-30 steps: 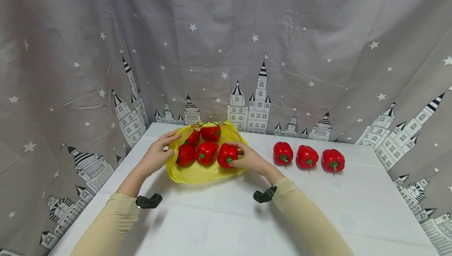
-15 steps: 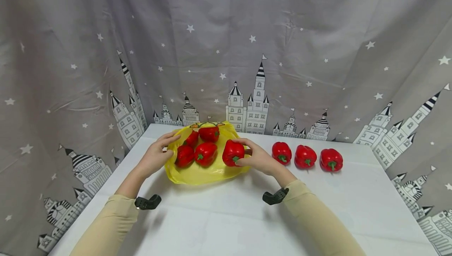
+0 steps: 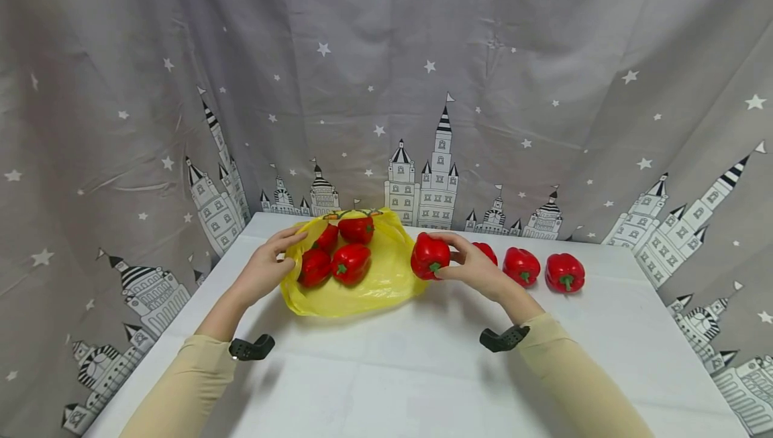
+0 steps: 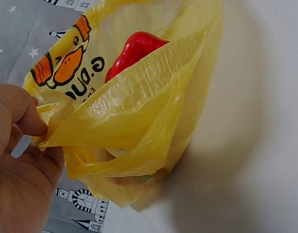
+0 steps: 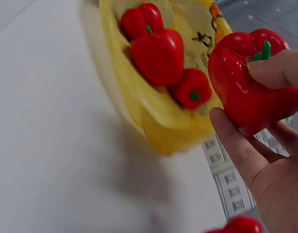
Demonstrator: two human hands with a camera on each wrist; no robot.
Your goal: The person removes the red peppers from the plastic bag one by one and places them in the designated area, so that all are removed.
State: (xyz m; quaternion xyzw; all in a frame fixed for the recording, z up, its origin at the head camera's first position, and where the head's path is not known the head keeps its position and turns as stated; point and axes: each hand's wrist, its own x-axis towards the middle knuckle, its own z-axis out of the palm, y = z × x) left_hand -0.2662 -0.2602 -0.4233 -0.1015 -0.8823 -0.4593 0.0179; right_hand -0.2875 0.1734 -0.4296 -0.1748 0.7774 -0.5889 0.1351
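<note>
Glossy pepper lifted from a crinkly bag
Right hand (image 3: pixel 477 267) grips a smooth red pepper (image 3: pixel 430 255); left hand (image 3: pixel 266 269) pinches the thin yellow plastic bag (image 3: pixel 368 287).

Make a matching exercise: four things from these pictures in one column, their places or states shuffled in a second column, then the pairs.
1. thin yellow plastic bag
2. glossy red bell pepper with a green stem
3. row of red bell peppers on the table
4. grey star-and-castle curtain

A. held up by the right hand
B. hanging behind the white table
C. edge pinched by the left hand
D. lying right of the bag

Pairs: 1-C, 2-A, 3-D, 4-B
</note>
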